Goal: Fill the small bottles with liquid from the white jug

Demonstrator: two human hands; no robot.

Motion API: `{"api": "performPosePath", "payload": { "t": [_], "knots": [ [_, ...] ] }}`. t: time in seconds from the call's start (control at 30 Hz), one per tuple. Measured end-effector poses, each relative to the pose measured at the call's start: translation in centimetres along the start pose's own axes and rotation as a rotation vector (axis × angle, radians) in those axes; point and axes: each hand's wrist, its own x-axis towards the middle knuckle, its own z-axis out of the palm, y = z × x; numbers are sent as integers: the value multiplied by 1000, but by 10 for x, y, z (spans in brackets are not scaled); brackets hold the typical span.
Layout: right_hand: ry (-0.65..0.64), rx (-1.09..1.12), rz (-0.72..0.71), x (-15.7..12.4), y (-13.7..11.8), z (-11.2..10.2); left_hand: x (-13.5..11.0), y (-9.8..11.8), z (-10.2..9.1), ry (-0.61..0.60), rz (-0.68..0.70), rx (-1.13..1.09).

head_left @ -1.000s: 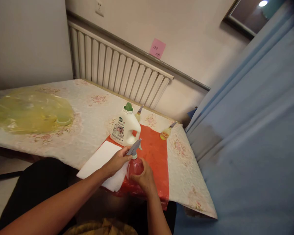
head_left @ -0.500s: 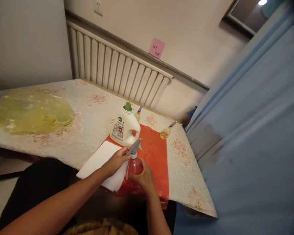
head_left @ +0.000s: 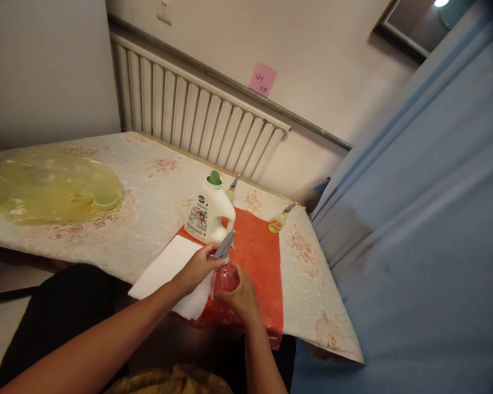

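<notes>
A small clear spray bottle (head_left: 223, 278) stands on a red mat (head_left: 259, 257) near the table's front edge. My right hand (head_left: 241, 298) wraps round the bottle's body from the near side. My left hand (head_left: 196, 268) pinches its grey trigger head (head_left: 224, 246) at the neck. Just behind stands a white detergent jug (head_left: 210, 211) with a green cap. A folded white cloth (head_left: 168, 268) lies under my left wrist, left of the mat.
Two more small spray bottles with yellow liquid stand at the back, one behind the jug (head_left: 231, 191) and one past the mat's far right corner (head_left: 280, 219). A yellow plastic bag (head_left: 49, 186) lies far left on the patterned tablecloth (head_left: 148, 191). A blue curtain (head_left: 427, 219) hangs close on the right.
The grey trigger head has turned slightly under my left fingers. Both hands and the bottle stay in the same place.
</notes>
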Motion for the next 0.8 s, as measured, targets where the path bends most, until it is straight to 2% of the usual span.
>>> {"api": "performPosePath", "payload": {
  "t": [0.13,0.27,0.43,0.67,0.8],
  "knots": [
    [3,1,30,-1,-4,-3,1,-1,-4,-30,-15,-1],
    [-10,47,-1,-1,-8,-6,2,1,-4,-91,2,-62],
    [-5,50,32,-2,-11,-7,1,7,3,-70,3,-50],
    [-40,68,4,-2,-20,-14,6,-5,2,-87,-10,-176],
    [-26,40,25,-2,-19,-13,5,-2,4,-64,1,-150]
  ]
}}
